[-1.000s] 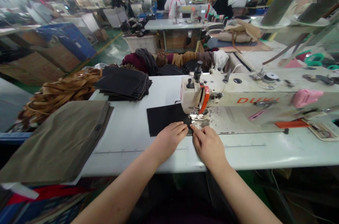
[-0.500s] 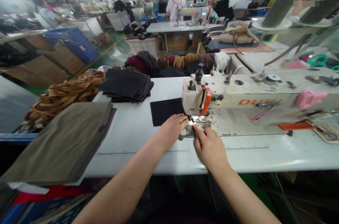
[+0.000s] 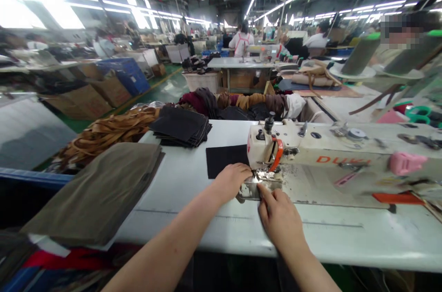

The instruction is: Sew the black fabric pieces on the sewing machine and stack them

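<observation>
Our left hand [image 3: 234, 180] lies flat, fingers nearly straight and together, resting at the near edge of the black fabric piece [image 3: 224, 160] without pinching it. The fabric lies beyond and leftward, the longer side of its visible part running left to right, its right end hidden at the sewing machine [image 3: 264, 149]. Our right hand [image 3: 279, 207], farther off, points its index finger at the metal plate [image 3: 251, 189]; whether its curled fingers hold anything, we cannot tell.

On the table [image 3: 179, 174], a panel [image 3: 224, 158] lies between a fabric stack [image 3: 181, 125] and the sewing machine [image 3: 307, 151].
</observation>
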Available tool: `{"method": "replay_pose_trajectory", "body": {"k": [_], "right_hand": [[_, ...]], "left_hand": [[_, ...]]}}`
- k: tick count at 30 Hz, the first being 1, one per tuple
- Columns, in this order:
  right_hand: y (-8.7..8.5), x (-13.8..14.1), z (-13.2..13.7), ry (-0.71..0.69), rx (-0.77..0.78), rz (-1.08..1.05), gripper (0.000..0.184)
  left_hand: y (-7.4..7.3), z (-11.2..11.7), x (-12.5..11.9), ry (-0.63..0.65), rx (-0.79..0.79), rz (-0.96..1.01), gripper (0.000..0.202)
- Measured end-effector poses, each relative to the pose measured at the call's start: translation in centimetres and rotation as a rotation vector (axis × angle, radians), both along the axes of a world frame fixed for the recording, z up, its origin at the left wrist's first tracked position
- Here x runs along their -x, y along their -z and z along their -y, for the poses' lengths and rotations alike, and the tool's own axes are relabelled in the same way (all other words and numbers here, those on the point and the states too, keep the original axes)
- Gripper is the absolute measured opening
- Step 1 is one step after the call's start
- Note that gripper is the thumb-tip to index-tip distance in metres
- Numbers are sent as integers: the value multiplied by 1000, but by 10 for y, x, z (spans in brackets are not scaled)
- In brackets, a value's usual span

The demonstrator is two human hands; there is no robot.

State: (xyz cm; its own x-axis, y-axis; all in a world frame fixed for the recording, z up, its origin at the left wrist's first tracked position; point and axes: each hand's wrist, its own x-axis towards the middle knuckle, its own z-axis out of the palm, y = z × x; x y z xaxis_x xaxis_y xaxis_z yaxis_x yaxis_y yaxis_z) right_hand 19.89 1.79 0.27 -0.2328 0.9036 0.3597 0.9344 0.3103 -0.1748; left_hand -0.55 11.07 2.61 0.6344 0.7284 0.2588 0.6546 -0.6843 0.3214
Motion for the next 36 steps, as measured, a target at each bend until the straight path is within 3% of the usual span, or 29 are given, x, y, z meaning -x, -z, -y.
{"method": "replay_pose_trajectory", "body": {"k": [2, 8, 19, 24, 27, 30, 36], "right_hand": [[4, 0, -1, -9, -28, -11, 43], [18, -4, -4, -43, -126, -52, 42], [42, -10, -16, -46, -216, -55, 49], [41, -11, -17, -77, -218, -32, 48], [37, -13, -15, -96, -180, -21, 45], [37, -16, -15, -85, -148, -7, 45], [39, -19, -19, -110, -140, 17, 45]], "left_hand": [[-1, -13, 3, -68, 14, -2, 29], [-5, -49, 23, -514, -60, -126, 44], [-23, -62, 61, -588, 46, -97, 4], [-41, -61, 106, -755, 66, 151, 10], [-55, -64, 136, -886, 76, 386, 6], [-67, -72, 165, -1033, 77, 640, 17], [-73, -92, 202, -1213, 109, 1009, 21]]}}
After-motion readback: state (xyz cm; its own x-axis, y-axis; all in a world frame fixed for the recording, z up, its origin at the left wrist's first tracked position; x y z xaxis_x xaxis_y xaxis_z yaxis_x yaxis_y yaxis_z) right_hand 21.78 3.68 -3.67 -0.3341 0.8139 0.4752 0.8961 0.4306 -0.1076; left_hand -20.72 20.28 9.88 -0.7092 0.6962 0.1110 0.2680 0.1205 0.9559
